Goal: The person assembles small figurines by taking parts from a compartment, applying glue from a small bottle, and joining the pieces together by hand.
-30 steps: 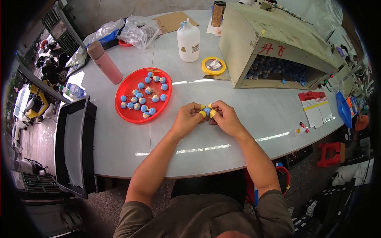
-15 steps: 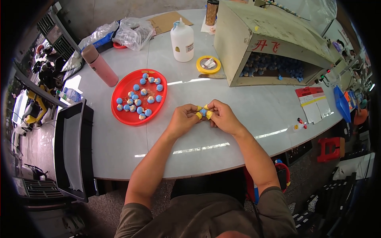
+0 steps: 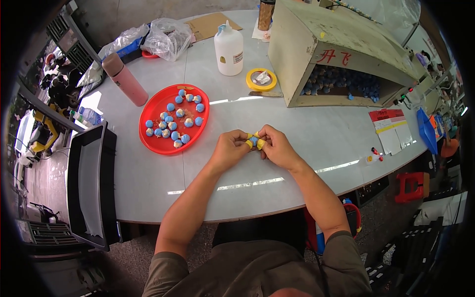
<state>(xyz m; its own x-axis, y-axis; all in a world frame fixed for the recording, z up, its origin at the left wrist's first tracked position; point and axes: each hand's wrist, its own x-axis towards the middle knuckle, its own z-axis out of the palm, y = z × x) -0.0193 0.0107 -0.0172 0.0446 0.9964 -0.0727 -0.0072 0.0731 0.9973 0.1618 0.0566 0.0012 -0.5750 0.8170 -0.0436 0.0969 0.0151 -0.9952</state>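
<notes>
Pinching the same blue piece, fingers barely shifted

Looks like a small workshop. Shows as one in the long grey table, bearing a red plate of small blue-and-tan balls, a worn cream box with many blue pieces inside, a white squeeze bottle and a yellow tape roll. Fits with the deep black bin beside the table and the red stool.

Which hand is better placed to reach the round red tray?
Left, likely: the left hand is nearer the round red tray, on its side. The right hand sits farther off. Both pinch a small blue ball.
</notes>
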